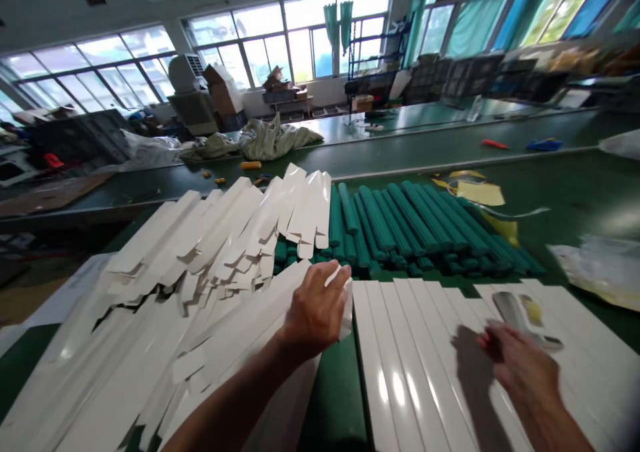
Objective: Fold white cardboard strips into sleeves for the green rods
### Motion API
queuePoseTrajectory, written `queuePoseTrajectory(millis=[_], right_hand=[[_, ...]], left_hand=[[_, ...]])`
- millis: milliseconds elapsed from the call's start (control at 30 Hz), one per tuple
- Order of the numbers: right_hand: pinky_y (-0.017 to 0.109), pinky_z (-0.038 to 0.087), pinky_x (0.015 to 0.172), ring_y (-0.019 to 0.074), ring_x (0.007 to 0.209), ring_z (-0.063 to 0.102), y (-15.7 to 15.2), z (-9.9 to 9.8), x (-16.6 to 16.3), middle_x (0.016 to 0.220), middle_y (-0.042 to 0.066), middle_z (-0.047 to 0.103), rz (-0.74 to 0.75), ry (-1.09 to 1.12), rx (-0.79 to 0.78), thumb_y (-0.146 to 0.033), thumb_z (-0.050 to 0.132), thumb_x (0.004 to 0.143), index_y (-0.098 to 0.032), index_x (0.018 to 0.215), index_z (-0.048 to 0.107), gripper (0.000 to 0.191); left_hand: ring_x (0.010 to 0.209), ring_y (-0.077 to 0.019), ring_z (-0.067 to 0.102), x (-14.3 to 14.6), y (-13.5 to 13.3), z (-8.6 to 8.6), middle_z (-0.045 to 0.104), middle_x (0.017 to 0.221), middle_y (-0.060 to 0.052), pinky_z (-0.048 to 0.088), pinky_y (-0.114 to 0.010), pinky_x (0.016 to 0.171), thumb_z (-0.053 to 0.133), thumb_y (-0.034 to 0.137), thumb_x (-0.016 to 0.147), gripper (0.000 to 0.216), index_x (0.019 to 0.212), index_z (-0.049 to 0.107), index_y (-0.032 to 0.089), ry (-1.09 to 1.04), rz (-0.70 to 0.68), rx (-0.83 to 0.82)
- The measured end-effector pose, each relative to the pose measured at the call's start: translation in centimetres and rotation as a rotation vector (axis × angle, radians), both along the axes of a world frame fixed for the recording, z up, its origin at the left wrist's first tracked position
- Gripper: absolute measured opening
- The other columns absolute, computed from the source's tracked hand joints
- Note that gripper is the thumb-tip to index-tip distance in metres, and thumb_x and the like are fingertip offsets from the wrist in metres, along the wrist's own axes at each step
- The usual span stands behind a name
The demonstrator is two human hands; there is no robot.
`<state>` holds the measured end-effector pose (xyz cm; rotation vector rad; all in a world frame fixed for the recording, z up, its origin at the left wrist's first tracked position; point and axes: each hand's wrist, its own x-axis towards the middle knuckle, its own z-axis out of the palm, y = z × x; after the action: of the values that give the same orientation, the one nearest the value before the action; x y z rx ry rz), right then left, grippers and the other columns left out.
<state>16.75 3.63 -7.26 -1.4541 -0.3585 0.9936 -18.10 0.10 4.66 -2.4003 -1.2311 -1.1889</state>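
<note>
My left hand (317, 305) is closed round the far end of a long white carton (250, 319), which lies on a pile of similar cartons on the left. Over a row of narrow white boxes (400, 359) laid side by side, my right hand (525, 365) hovers with its fingers pinched together. Whatever may be between those fingertips is too small and blurred to make out. Just beyond them rests a grey tape dispenser (525, 315) with a yellowish roll, on top of the boxes. The right hand casts a shadow on the boxes.
Dark green ribbed rods (415, 219) lie stacked behind the boxes. Overlapping open-ended white cartons (240, 219) fill the left. Clear plastic bags (600, 265) lie at the right, near yellow scraps (480, 192). Farther back are a red tool (495, 144) and crumpled sacking (275, 135).
</note>
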Motion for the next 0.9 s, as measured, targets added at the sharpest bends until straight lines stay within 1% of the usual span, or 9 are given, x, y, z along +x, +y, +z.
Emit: queuePoseTrajectory(millis=[67,167,233,300,400,533,700,800,900], right_hand=[[0.022,0.042,0.035,0.0105,0.045,0.052,-0.4,2.9,-5.2,0.061,0.003,0.060,0.140,0.083,0.021,-0.025,0.088,0.049,-0.018,0.071,0.069,0.030],[0.018,0.040,0.039,0.0067,0.048,0.049,-1.4,8.4,-12.4,0.065,0.000,0.060,0.476,0.276,0.176,-0.029,0.089,0.054,-0.017,0.082,0.072,0.035],[0.018,0.037,0.038,0.0059,0.046,0.048,-2.1,11.7,-15.7,0.064,-0.001,0.060,0.597,0.330,0.229,-0.032,0.088,0.058,-0.017,0.082,0.073,0.032],[0.017,0.036,0.037,0.0058,0.044,0.047,-2.6,13.6,-17.7,0.062,-0.001,0.060,0.661,0.335,0.265,-0.034,0.087,0.061,-0.017,0.081,0.073,0.030],[0.018,0.035,0.036,0.0061,0.042,0.047,-2.7,14.4,-19.2,0.061,0.000,0.060,0.690,0.288,0.302,-0.035,0.086,0.062,-0.016,0.080,0.073,0.029],[0.019,0.037,0.036,0.0061,0.041,0.046,-2.3,13.7,-20.0,0.061,0.001,0.063,0.668,0.174,0.315,-0.038,0.085,0.064,-0.015,0.079,0.073,0.030],[0.020,0.040,0.037,0.0086,0.042,0.049,-2.3,13.7,-20.6,0.054,0.000,0.062,0.686,-0.043,0.307,-0.044,0.082,0.067,-0.015,0.080,0.072,0.033],[0.020,0.041,0.036,0.0095,0.041,0.050,-2.2,14.1,-20.6,0.051,-0.001,0.060,0.705,-0.054,0.282,-0.045,0.083,0.065,-0.015,0.080,0.067,0.037],[0.020,0.040,0.033,0.0100,0.037,0.048,-1.8,14.7,-20.4,0.050,-0.004,0.060,0.725,0.034,0.213,-0.041,0.086,0.059,-0.016,0.098,0.060,0.053]], left_hand=[[0.108,-0.0280,0.060,0.5,0.1,0.0,0.065,0.112,-0.019,0.056,-0.047,0.088,0.047,0.011,0.090,0.039,0.128,0.054,0.009,-0.002,-0.024,0.033],[0.108,-0.0282,0.060,1.4,0.2,0.0,0.065,0.113,-0.019,0.055,-0.046,0.089,0.048,0.010,0.090,0.037,0.126,0.055,0.008,0.003,-0.018,0.025],[0.109,-0.0289,0.060,1.7,0.2,-0.1,0.064,0.114,-0.019,0.055,-0.046,0.091,0.049,0.011,0.090,0.036,0.125,0.055,0.007,-0.015,0.025,0.007],[0.111,-0.0292,0.059,1.9,0.1,-0.3,0.063,0.116,-0.020,0.055,-0.046,0.093,0.049,0.012,0.090,0.035,0.125,0.053,0.008,-0.051,0.067,-0.001],[0.113,-0.0282,0.060,2.1,-0.1,-0.6,0.062,0.118,-0.020,0.056,-0.044,0.094,0.050,0.017,0.092,0.044,0.134,0.043,0.007,-0.108,0.113,-0.006],[0.115,-0.0285,0.060,2.4,-0.5,-1.1,0.060,0.124,-0.022,0.056,-0.043,0.095,0.049,0.019,0.092,0.057,0.144,0.028,0.007,-0.145,0.169,-0.009],[0.118,-0.0286,0.059,2.7,-0.7,-1.5,0.059,0.127,-0.021,0.056,-0.043,0.096,0.048,0.017,0.091,0.067,0.149,0.017,0.007,-0.157,0.212,-0.041],[0.122,-0.0296,0.056,2.6,-0.7,-1.4,0.054,0.131,-0.023,0.058,-0.042,0.093,0.049,0.016,0.090,0.068,0.149,0.018,0.008,-0.180,0.225,-0.043],[0.120,-0.0280,0.057,2.3,-0.8,-1.1,0.042,0.140,-0.022,0.060,-0.039,0.086,0.051,0.014,0.088,0.061,0.145,0.030,0.014,-0.208,0.187,-0.036]])
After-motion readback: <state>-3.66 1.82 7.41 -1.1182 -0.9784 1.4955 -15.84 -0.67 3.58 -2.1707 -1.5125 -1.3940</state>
